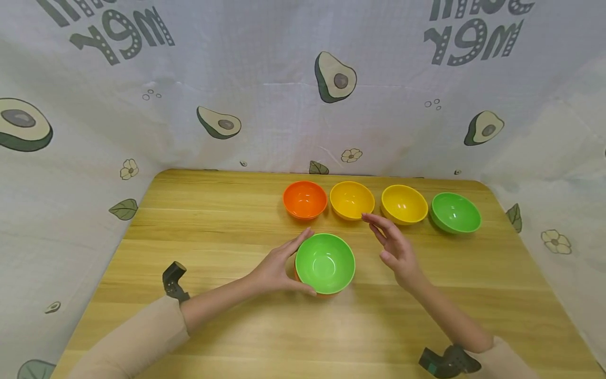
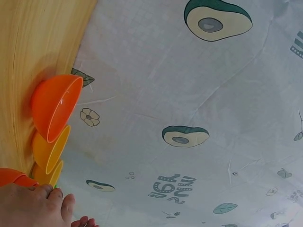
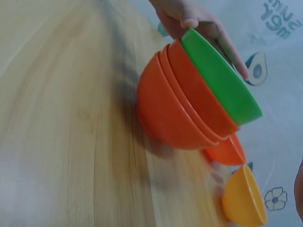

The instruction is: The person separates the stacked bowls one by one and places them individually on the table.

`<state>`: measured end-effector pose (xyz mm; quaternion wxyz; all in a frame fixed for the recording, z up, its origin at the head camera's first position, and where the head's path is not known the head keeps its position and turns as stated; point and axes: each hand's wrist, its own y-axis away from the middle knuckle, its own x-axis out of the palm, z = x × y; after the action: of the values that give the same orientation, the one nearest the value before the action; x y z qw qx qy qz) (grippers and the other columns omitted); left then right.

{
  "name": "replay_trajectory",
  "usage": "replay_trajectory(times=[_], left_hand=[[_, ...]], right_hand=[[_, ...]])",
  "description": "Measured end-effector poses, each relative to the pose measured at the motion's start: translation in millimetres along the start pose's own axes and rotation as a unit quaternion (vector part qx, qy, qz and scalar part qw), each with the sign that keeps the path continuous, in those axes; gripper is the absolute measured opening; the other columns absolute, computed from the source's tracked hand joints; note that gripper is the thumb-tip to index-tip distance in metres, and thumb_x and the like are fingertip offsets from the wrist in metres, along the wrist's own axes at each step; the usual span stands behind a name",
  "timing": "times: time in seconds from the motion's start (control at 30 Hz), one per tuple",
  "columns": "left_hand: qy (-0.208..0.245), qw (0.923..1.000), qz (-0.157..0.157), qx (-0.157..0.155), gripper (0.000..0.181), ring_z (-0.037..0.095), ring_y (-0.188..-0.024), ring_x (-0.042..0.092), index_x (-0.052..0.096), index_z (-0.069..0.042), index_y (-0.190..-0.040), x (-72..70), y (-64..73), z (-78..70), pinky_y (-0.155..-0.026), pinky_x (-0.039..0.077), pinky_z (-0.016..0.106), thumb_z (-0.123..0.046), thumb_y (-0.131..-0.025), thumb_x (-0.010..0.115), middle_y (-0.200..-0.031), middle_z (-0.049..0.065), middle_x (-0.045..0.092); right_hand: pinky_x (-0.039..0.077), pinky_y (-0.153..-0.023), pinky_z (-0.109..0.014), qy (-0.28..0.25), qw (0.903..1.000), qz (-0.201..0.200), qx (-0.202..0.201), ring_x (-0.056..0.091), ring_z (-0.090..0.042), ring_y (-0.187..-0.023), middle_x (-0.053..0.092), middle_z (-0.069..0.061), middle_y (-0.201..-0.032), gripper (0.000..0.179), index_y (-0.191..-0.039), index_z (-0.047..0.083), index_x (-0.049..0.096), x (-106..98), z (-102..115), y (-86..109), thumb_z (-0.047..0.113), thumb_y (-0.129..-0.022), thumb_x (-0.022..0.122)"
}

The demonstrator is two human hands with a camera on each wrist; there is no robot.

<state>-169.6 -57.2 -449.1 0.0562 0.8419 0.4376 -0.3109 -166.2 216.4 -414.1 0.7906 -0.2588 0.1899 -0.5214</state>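
Observation:
A green bowl (image 1: pixel 325 263) sits nested on top of several orange bowls (image 3: pixel 175 104), seen from the side in the right wrist view. My left hand (image 1: pixel 279 269) grips this stack from the left, thumb at the near side and fingers at the far side of the rim. To the right of the stack, my right hand (image 1: pixel 395 252) is raised with fingers extended and holds nothing. Its fingertips appear in front of a yellow bowl (image 1: pixel 352 199) and close to a second yellow bowl (image 1: pixel 404 204). In the left wrist view, the left hand covers most of the stack.
Along the table's back edge stand a single orange bowl (image 1: pixel 305 200), the two yellow bowls and another green bowl (image 1: pixel 455 212) at the right end. Behind the wooden table (image 1: pixel 213 210) hangs a white cloth (image 1: pixel 274 63) printed with avocados.

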Motion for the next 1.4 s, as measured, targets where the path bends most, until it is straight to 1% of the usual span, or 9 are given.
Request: replay_trajectory(times=[0.13,0.33,0.47,0.63,0.8,1.03,1.17,1.3,1.4], left_hand=[[0.002,1.0,-0.001,0.001,0.119,0.017,-0.136,0.03,0.011,-0.026,-0.149,0.5,0.3,0.7,-0.107,0.031,0.045,-0.038,-0.057,0.087,-0.149,-0.005,0.029],[0.005,0.9999,-0.007,0.011,0.12,0.019,-0.135,0.031,0.011,-0.025,-0.149,0.5,-0.2,1.4,-0.107,0.031,0.047,-0.034,-0.057,0.088,-0.148,0.004,0.033],[0.004,0.9998,-0.011,0.017,0.122,0.02,-0.134,0.033,0.011,-0.023,-0.15,0.4,-0.6,2.0,-0.107,0.031,0.047,-0.032,-0.056,0.089,-0.147,0.007,0.035],[0.008,0.9998,-0.009,0.018,0.122,0.021,-0.134,0.033,0.011,-0.021,-0.15,-0.1,-0.6,0.5,-0.107,0.031,0.047,-0.031,-0.056,0.089,-0.147,0.007,0.035],[0.011,0.9999,-0.005,0.011,0.121,0.018,-0.135,0.033,0.011,-0.023,-0.15,-0.2,-1.3,0.0,-0.108,0.03,0.044,-0.032,-0.057,0.088,-0.148,0.005,0.034],[0.006,0.9999,-0.008,0.007,0.121,0.018,-0.134,0.034,0.012,-0.025,-0.149,0.0,-1.3,0.9,-0.107,0.031,0.046,-0.033,-0.056,0.088,-0.148,-0.001,0.034],[0.006,0.9999,-0.012,0.008,0.121,0.018,-0.133,0.035,0.013,-0.025,-0.149,0.2,-1.3,2.1,-0.107,0.032,0.044,-0.033,-0.055,0.089,-0.148,-0.002,0.034],[0.013,0.9998,-0.013,0.007,0.122,0.017,-0.133,0.035,0.013,-0.025,-0.149,0.1,-1.5,2.3,-0.107,0.032,0.043,-0.032,-0.053,0.089,-0.148,-0.001,0.033],[0.012,0.9998,-0.012,0.006,0.123,0.018,-0.133,0.034,0.013,-0.025,-0.149,-0.1,-2.1,2.3,-0.107,0.031,0.043,-0.033,-0.052,0.09,-0.148,-0.002,0.032]], right_hand=[[0.026,-0.111,-0.03,-0.003,1.0,0.006,-0.007,0.037,-0.029,-0.13,0.043,-0.022,-0.135,0.065,-0.128,-0.023,0.031,4.8,-3.2,-1.2,0.024,-0.092,0.057],[0.026,-0.111,-0.031,0.014,0.9997,0.019,0.0,0.038,-0.028,-0.129,0.044,-0.023,-0.134,0.06,-0.126,-0.025,0.032,11.3,-5.6,-0.9,0.016,-0.091,0.059],[0.026,-0.11,-0.028,0.05,0.997,0.033,0.049,0.037,-0.022,-0.13,0.043,-0.02,-0.135,0.051,-0.131,-0.015,0.037,16.2,-5.3,3.1,0.0,-0.087,0.059],[0.027,-0.11,-0.026,0.094,0.9874,0.053,0.116,0.036,-0.018,-0.13,0.041,-0.023,-0.135,0.057,-0.133,-0.009,0.039,20.6,-8.0,9.5,-0.015,-0.079,0.058],[0.027,-0.109,-0.027,0.104,0.9805,0.066,0.153,0.036,-0.016,-0.131,0.039,-0.026,-0.136,0.061,-0.133,-0.009,0.038,23.4,-12.9,12.7,-0.013,-0.078,0.063],[0.032,-0.106,-0.024,0.124,0.9782,0.071,0.151,0.038,-0.018,-0.129,0.039,-0.022,-0.137,0.075,-0.136,-0.005,0.037,26.7,-20.0,16.4,-0.01,-0.07,0.073],[0.036,-0.104,-0.024,0.167,0.9688,0.076,0.167,0.041,-0.021,-0.126,0.039,-0.016,-0.138,0.089,-0.138,-0.001,0.036,32.2,-16.2,13.9,-0.003,-0.063,0.082],[0.041,-0.1,-0.039,0.227,0.9548,0.091,0.169,0.042,-0.031,-0.122,0.039,-0.019,-0.138,0.102,-0.137,-0.004,0.034,41.7,-3.2,6.2,0.004,-0.052,0.089],[0.041,-0.096,-0.051,0.248,0.9486,0.096,0.171,0.042,-0.039,-0.121,0.037,-0.024,-0.137,0.105,-0.136,-0.008,0.034,48.0,6.7,0.5,0.006,-0.048,0.09]])
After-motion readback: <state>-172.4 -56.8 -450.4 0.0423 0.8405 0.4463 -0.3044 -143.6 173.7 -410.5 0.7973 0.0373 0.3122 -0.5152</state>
